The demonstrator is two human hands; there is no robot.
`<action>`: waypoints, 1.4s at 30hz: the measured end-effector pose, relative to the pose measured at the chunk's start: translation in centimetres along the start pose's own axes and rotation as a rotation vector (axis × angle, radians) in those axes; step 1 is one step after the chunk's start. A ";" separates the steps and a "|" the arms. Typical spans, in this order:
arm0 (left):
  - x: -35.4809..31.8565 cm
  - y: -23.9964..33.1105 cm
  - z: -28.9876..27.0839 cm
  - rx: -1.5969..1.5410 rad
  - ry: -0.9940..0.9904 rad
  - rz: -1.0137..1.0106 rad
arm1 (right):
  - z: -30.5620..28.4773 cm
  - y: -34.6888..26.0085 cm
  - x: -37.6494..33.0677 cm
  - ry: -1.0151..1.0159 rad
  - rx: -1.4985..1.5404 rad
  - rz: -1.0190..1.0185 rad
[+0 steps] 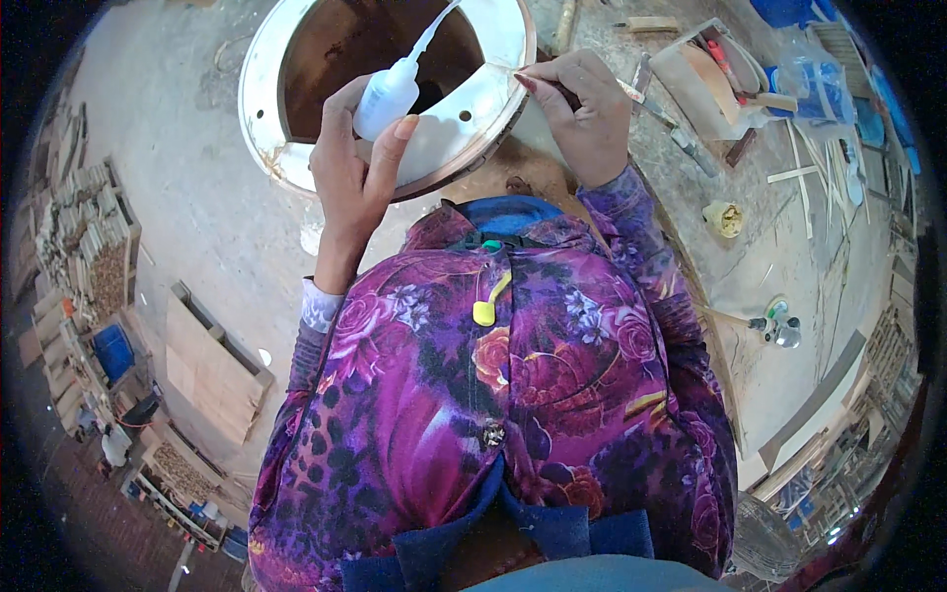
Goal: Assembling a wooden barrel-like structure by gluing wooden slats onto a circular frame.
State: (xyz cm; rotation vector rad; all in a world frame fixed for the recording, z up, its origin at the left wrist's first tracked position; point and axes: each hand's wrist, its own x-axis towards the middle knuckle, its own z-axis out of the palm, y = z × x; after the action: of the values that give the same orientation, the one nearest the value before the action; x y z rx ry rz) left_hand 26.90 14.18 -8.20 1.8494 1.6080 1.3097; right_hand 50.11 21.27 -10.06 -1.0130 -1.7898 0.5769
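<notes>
The left hand (350,173) has a tight grip around one small white squeeze bottle (387,96). The bottle's long thin nozzle points up and away, over the dark opening of the ring. The right hand (587,113) is curled shut on a thin dark stick-like tool (567,94), pinched in the fingers. The tip of the tool touches the rim on the right side, but it is too small to tell what kind of tool it is.

Both hands work on one big round white frame (493,74), a flat ring with a brown hollow middle. It lies on the dusty desk (207,217) right in front of the person, and it has small holes in its white face. I can count three holes.

This looks like the gluing step: the bottle is held ready while the tool works at the edge. The next move likely calls for tipping the nozzle down onto the rim and squeezing gently, so only a little comes out.

Farther out on the right there is one small yellowish cup (725,219), one open tray of tools (715,74), and a few thin wood strips (804,173).
</notes>
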 end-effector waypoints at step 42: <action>3.2 2.9 2.8 0.025 -0.460 0.137 | -0.3 -0.7 -5.8 -0.197 0.234 0.185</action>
State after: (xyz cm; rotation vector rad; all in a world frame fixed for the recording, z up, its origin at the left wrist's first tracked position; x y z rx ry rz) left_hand 30.57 17.06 -6.08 2.1129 1.2787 0.8276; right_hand 51.21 16.00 -12.32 -0.9909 -1.7572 1.0068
